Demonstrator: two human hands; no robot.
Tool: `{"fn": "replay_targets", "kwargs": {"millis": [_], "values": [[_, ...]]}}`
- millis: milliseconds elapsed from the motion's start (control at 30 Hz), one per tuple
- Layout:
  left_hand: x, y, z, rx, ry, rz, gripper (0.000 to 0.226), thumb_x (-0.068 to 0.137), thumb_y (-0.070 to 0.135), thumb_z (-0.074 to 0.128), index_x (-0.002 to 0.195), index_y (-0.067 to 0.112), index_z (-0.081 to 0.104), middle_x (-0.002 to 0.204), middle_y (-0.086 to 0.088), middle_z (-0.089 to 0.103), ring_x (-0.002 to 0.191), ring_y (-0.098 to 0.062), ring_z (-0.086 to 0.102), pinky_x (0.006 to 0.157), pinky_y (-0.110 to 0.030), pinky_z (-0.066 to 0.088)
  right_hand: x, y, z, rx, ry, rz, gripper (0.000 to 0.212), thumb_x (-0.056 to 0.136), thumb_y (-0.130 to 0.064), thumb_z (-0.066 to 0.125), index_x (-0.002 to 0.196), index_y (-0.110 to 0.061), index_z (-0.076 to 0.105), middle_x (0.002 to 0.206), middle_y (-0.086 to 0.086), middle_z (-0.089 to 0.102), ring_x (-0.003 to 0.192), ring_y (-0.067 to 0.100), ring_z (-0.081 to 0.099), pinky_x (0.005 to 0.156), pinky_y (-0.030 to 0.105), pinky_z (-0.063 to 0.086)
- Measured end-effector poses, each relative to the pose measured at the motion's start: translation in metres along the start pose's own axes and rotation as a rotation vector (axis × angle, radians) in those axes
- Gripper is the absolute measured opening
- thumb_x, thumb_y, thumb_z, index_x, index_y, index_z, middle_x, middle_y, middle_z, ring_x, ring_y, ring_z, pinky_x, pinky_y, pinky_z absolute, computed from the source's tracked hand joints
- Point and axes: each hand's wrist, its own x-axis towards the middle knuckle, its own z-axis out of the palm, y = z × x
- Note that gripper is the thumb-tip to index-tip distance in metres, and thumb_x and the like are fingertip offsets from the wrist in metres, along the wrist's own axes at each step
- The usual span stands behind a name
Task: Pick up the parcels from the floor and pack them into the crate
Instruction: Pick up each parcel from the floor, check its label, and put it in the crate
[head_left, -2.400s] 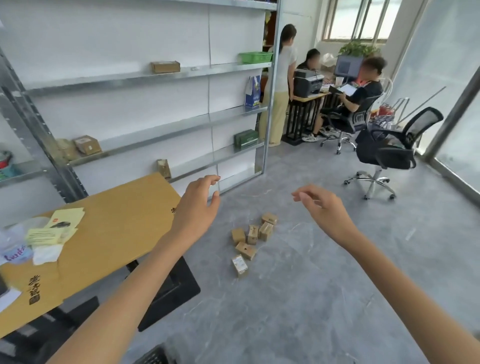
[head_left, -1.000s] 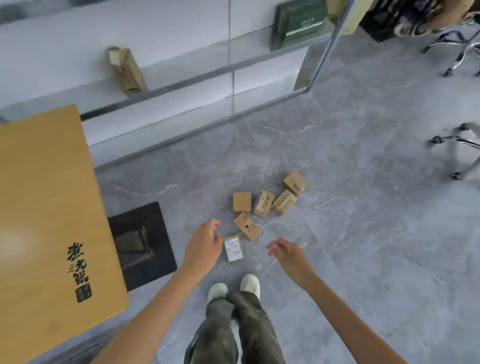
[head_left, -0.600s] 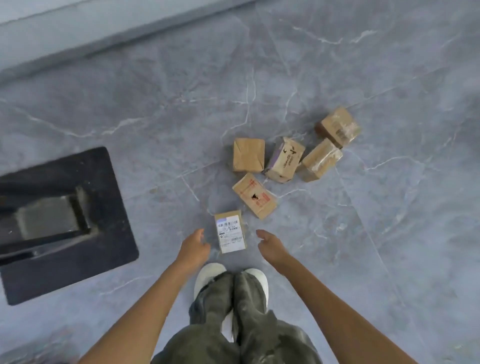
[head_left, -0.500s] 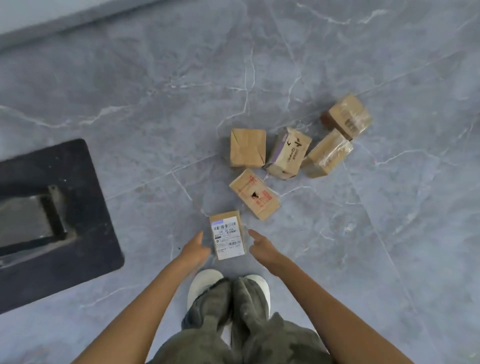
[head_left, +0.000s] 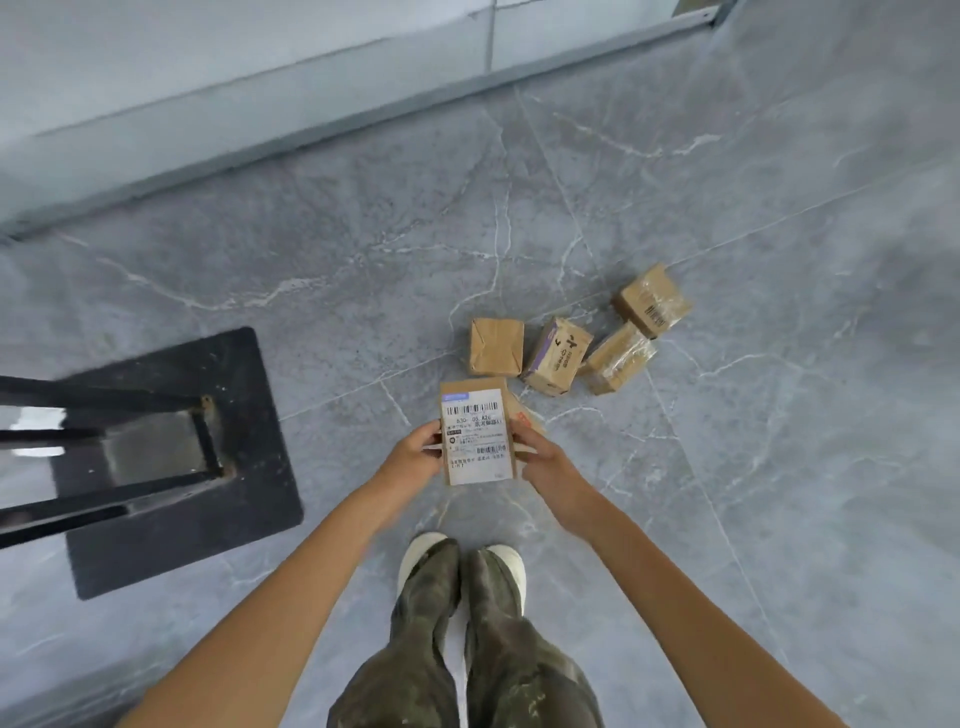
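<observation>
Labelled parcel (head_left: 477, 434): held label-up between both hands, just ahead of the shoes (head_left: 415, 556). It appears to be clear of the floor (head_left: 779, 467), since its far right corner overlaps another parcel. The long axis runs straight away from the person. The left grip (head_left: 415, 454) is clamped on its left long side and the right grip (head_left: 540, 460) on its right long side, fingers curled round the edges; neither hand is nearer. The red-printed parcel (head_left: 524, 415) lies under that corner and is mostly hidden. Beyond the labelled parcel, on the floor: a plain parcel (head_left: 496, 347), to its right a purple-marked parcel (head_left: 557, 356) and a taped parcel (head_left: 621, 358), the three close together; whether they touch cannot be told. Furthest out to the right is a barcoded parcel (head_left: 652, 300). Well to the left of the labelled parcel is a black base plate (head_left: 249, 467) with dark legs rising from it, cut off at the frame edge. The crate is not in view, so which way the carry must go cannot be judged. The fingers under the parcel are hidden.
</observation>
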Motion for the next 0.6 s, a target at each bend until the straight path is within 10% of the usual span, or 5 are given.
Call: {"fn": "replay_targets", "kwargs": {"millis": [200,367,600], "values": [[-0.179,0.183,-0.021,-0.105,0.090,0.349,0.053,0.091,-0.011,0.041,0.127,0.028,0.042,0.103,0.005,0.058,0.090,-0.001,0.051,0.075,-0.012,0.039,-0.155,-0.188,0.011,-0.108,0.195,-0.352,0.039,0.096,-0.009,0.052,0.132,-0.025,0.050,0.115,-0.003,0.056,0.103,0.002,0.056,0.089,0.017,0.048],[-0.338,0.322,-0.044,-0.227,0.200,0.657,0.045,0.092,-0.001,0.052,0.134,0.015,0.047,0.125,-0.011,0.059,0.115,-0.023,0.056,0.098,-0.038,0.047,-0.288,-0.349,0.038,-0.146,0.299,-0.779,0.046,0.093,-0.019,0.058,0.136,-0.029,0.047,0.119,-0.001,0.047,0.095,-0.013,0.053,0.085,0.005,0.043],[-0.529,0.431,-0.079,-0.236,0.305,1.112,0.047,0.082,0.014,0.068,0.125,0.027,0.056,0.113,0.004,0.067,0.110,-0.018,0.062,0.088,-0.031,0.052,-0.444,-0.499,0.086,-0.173,0.223,-1.192,0.050,0.093,-0.018,0.059,0.140,-0.028,0.046,0.134,0.000,0.053,0.110,0.003,0.053,0.089,0.010,0.042]]}}
